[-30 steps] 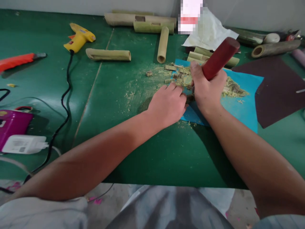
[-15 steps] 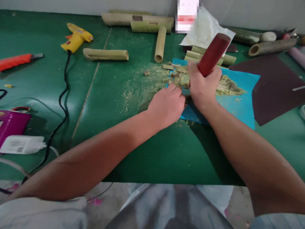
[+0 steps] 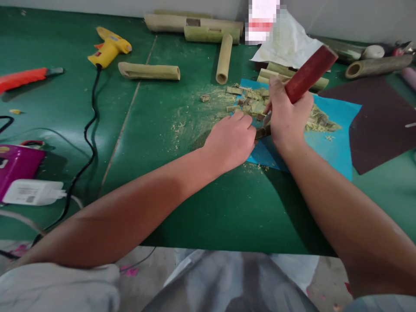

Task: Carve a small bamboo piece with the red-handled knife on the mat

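My right hand (image 3: 290, 117) is wrapped round a thick red handle (image 3: 310, 73), which tilts up and to the right. Below that fist a bit of metal shows beside a dark bamboo piece (image 3: 262, 132). My left hand (image 3: 229, 141) is closed on the left end of this bamboo piece, its fingers curled over and partly hidden. Both hands are over a blue sheet (image 3: 338, 151) on the green table. Bamboo chips and shavings (image 3: 250, 104) lie just beyond my hands, and more of them to the right of my right hand.
Cut bamboo tubes (image 3: 149, 71) lie along the back. At the left are a yellow glue gun (image 3: 110, 47) with a black cord, an orange-handled tool (image 3: 26, 80) and a white plug (image 3: 34, 192). A dark sheet (image 3: 383, 125) and a white cloth (image 3: 286, 41) are at the right.
The red handle has tipped further to the right in my right hand, and more of the dark bamboo piece shows between my hands. The whole view has shifted slightly.
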Demonstrator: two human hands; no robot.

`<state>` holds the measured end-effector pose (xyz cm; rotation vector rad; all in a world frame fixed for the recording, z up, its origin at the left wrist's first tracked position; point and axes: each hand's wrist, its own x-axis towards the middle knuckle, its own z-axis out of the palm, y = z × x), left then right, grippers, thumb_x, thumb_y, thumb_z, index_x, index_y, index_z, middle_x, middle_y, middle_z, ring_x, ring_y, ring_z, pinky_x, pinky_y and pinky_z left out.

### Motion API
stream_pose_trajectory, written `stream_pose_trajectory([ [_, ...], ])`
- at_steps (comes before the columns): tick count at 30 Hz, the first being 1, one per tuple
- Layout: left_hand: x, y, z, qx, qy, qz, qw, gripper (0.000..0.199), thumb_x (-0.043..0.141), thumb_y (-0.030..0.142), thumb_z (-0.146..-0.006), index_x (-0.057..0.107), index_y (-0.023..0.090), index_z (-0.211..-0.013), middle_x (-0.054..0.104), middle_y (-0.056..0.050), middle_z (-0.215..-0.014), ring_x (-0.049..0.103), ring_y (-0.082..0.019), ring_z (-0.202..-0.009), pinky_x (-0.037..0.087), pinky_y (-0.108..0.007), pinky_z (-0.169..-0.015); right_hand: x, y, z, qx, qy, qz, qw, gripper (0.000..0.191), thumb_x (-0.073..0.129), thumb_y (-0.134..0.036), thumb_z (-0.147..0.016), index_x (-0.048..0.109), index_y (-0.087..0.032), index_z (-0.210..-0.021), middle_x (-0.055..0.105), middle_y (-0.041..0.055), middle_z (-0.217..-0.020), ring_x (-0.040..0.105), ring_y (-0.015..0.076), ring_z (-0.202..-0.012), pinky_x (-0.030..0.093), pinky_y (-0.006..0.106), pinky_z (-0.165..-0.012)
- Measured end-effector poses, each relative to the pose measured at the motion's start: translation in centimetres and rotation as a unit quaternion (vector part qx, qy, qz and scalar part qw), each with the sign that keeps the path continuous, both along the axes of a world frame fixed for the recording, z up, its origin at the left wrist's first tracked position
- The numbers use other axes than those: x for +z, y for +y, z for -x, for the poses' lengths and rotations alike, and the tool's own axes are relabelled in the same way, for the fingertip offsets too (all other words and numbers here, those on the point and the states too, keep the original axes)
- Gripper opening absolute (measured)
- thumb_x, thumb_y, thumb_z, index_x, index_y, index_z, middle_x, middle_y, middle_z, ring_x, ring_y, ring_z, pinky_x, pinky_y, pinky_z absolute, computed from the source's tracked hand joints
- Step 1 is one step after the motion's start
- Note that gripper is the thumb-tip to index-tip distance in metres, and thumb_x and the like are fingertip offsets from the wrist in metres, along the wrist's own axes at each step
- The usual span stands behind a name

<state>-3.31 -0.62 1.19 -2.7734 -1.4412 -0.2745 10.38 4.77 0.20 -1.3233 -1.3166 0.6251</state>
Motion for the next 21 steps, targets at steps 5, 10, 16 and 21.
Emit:
stream_pose_trajectory([
  [5,0.1,0.0,0.0,0.009,0.001,0.019,1.000,0.025,0.058,0.027,-0.100,0.076,0.010,-0.100,0.072,-0.016,-0.103,0.066,-0.034,-0.114,0.055,-0.041,-0.088,-0.3,0.1,-0.2,0.009,-0.013,-0.005,1.000,0.049,0.062,-0.057,-0.099,0.039,-0.030,-0.066,0.045,-0.0023,-0.060,0.054,0.0182,-0.064,0.044,0.035,-0.060],
  [10,0.2,0.1,-0.1,0.010,0.008,0.016,1.000,0.027,0.056,0.027,-0.101,0.077,0.010,-0.100,0.072,-0.016,-0.104,0.067,-0.033,-0.112,0.056,-0.041,-0.087,-0.1,0.1,0.0,0.018,-0.005,0.010,1.000,0.045,0.065,-0.042,-0.100,0.038,-0.030,-0.066,0.042,-0.0039,-0.060,0.048,0.0169,-0.063,0.043,0.035,-0.063],
  [16,-0.4,0.2,0.4,0.005,-0.017,-0.012,1.000,0.026,0.059,0.028,-0.100,0.077,0.010,-0.098,0.073,-0.015,-0.101,0.068,-0.032,-0.110,0.059,-0.040,-0.087,0.4,0.1,0.9,-0.031,0.009,0.015,0.999,0.048,0.066,-0.015,-0.091,0.031,-0.029,-0.060,0.032,-0.0063,-0.059,0.037,0.0114,-0.056,0.035,0.031,-0.056],
  [21,-0.5,-0.1,0.4,-0.028,-0.015,-0.037,0.999,0.025,0.058,0.025,-0.100,0.077,0.009,-0.097,0.073,-0.015,-0.100,0.068,-0.032,-0.110,0.059,-0.041,-0.091,0.5,0.2,1.1,-0.011,-0.019,0.040,0.999,0.052,0.069,-0.016,-0.091,0.026,-0.029,-0.065,0.028,-0.0047,-0.061,0.039,0.0152,-0.067,0.041,0.032,-0.064],
])
